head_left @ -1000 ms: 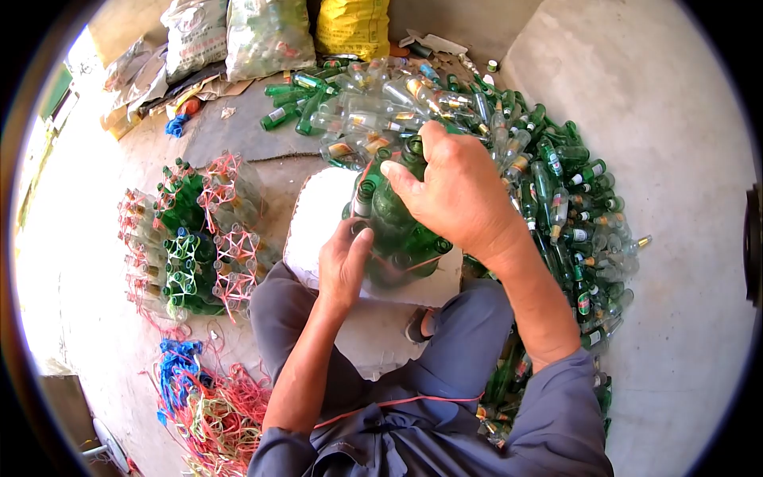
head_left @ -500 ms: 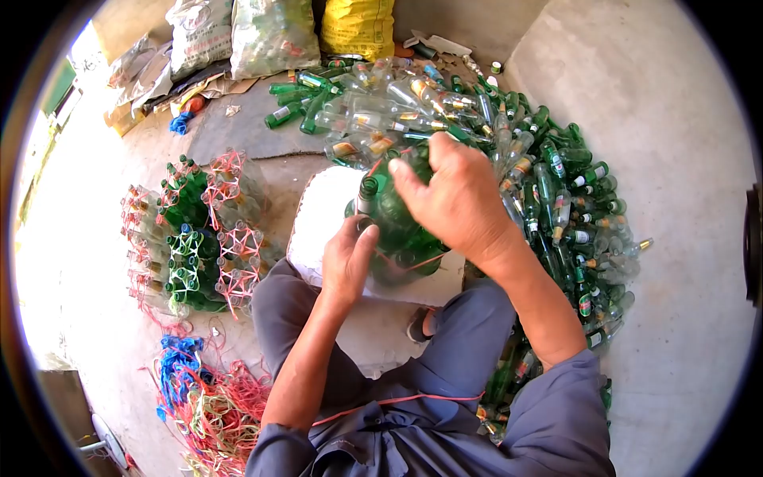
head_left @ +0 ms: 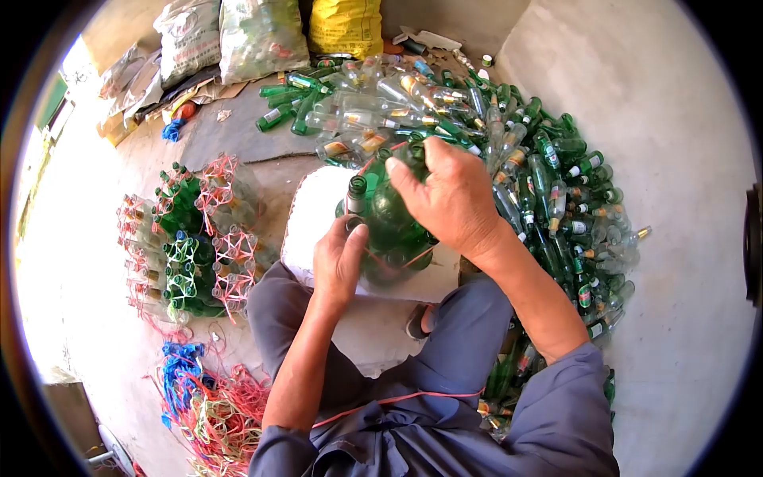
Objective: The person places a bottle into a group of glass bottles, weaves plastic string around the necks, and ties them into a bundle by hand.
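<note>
In front of me several green glass bottles [head_left: 389, 205] stand in a cluster, with red string [head_left: 410, 261] running around them. My left hand [head_left: 338, 264] is closed around a bottle neck at the cluster's near left side, its thumb across the top. From the right, my right hand [head_left: 455, 195] reaches over the cluster, fingers curled down by the bottle necks and thumb pointing left. It seems to grip a bottle there, though the fingertips are hidden. Beneath the bottles is a white padded surface [head_left: 306, 230].
Bundled bottles [head_left: 191, 254] tied with string stand to the left. Loose bottles [head_left: 556, 191] lie heaped behind and to the right. A tangle of coloured string [head_left: 226, 409] lies at lower left. Filled sacks [head_left: 262, 40] and a yellow sack [head_left: 346, 28] stand at the back.
The whole view has shifted slightly, so the surroundings sit a little left. Both hands keep nearly the same hold on the green bottle cluster.
</note>
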{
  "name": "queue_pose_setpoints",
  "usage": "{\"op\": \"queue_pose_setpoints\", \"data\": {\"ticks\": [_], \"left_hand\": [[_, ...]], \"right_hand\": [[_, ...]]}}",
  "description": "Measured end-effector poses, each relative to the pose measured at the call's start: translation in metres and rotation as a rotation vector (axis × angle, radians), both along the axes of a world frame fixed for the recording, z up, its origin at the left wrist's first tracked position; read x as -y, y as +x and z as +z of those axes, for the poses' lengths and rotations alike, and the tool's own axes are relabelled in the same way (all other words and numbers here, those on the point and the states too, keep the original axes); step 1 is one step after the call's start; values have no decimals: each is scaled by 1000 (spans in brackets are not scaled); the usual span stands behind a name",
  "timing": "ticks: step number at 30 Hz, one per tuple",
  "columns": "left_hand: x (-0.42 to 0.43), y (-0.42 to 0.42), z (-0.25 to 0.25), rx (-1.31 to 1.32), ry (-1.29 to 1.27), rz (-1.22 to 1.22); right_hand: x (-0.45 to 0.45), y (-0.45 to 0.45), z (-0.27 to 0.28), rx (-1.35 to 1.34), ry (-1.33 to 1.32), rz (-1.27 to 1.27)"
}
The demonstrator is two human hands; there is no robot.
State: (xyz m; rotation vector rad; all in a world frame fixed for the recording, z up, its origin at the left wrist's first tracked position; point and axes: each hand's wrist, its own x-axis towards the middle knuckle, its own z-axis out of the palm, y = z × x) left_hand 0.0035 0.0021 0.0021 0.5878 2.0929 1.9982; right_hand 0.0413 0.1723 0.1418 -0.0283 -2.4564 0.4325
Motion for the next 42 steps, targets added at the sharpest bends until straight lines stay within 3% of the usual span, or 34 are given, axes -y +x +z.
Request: {"op": "queue_pose_setpoints", "data": {"ticks": [5,9,13,16,21,25,42], "left_hand": [[-1,-1,-6,-11,28,9],[-1,-2,-6,-16,-21,8],[-1,-1,-8,-29,-17,28],[0,-2,-5,-40,-27,21],[1,0,0,-42,-41,27],[4,-2,4,-31,-95,2],[0,-5,-9,-77,3,23]], "right_hand": [[0,3,-5,-81,163,15],[-2,2,-5,-70,113,22],[-14,2,-14,-20,-25,-134],[-9,3,-22,-117,134,-51],[-22,3,-21,27,-106,-102],[-9,2,-25,-50,28,-41],[-11,3,-34,-17,33,-33]]}}
